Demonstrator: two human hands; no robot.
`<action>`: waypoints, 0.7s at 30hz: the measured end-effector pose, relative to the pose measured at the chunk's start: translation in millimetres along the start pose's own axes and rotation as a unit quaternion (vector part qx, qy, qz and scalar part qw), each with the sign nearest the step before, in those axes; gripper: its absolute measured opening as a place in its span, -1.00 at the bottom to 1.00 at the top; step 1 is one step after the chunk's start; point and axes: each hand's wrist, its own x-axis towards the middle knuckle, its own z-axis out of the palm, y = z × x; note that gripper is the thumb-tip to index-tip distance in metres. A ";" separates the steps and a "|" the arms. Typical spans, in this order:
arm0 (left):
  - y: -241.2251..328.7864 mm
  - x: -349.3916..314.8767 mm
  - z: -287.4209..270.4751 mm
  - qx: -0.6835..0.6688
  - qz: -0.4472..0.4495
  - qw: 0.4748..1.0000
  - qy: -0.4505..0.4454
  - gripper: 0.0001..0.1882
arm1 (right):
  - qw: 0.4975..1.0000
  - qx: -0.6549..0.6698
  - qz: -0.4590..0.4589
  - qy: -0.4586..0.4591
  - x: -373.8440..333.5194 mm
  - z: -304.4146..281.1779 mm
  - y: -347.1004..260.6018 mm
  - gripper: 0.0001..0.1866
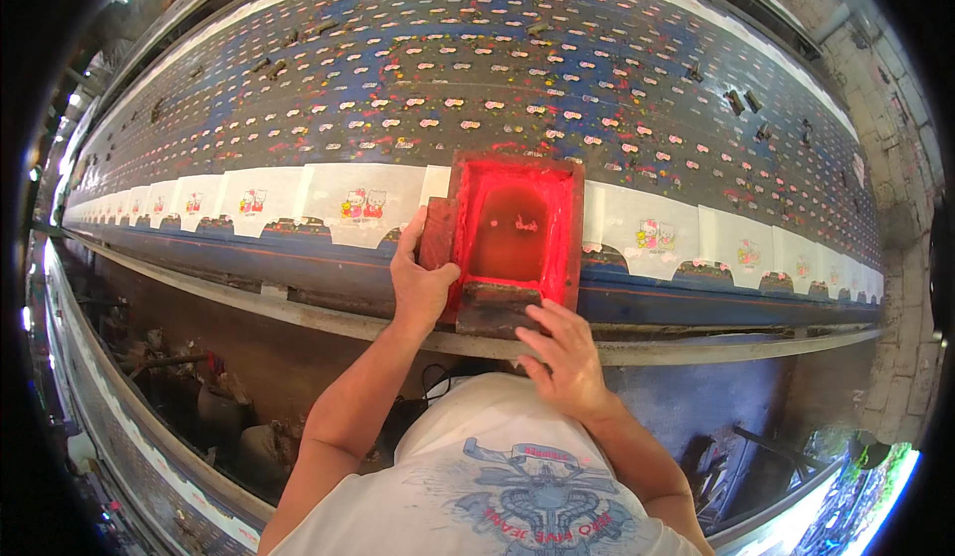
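A red-stained screen printing frame (569, 228) lies over the near row of white fabric pieces on the long table. Red ink coats its inner walls, and its mesh (512, 238) shows a reddish-brown window with small pale marks. My left hand (423, 278) grips the wooden block on the frame's left side, thumb toward the frame and fingers along the outer edge. Across the frame's near end sits a dark, flat block (497, 309), perhaps a squeegee. My right hand (565, 357) is at that block's right end, fingers bent and apart; whether they touch it I cannot tell.
White fabric pieces with small cartoon prints (363, 203) line the table's near edge on both sides, with more (652, 236) at right. The dark table top (477, 89) carries many printed marks and several small dark objects (736, 101). A pale rail (676, 352) runs along its near side.
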 end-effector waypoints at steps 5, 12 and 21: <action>-1.0 -0.1 -1.5 0.015 0.019 1.000 -0.005 0.01 | 0.990 -0.122 -0.014 -0.069 24.0 12.5 -11.0 -0.42; -11.6 3.2 -6.5 -0.014 0.016 0.999 -0.025 0.03 | 0.989 -0.128 -0.026 -0.064 55.7 12.0 -12.6 -0.44; -14.9 5.3 -2.6 -0.063 0.010 0.997 -0.033 0.05 | 0.974 -0.104 0.042 -0.197 118.6 -27.3 20.2 -0.54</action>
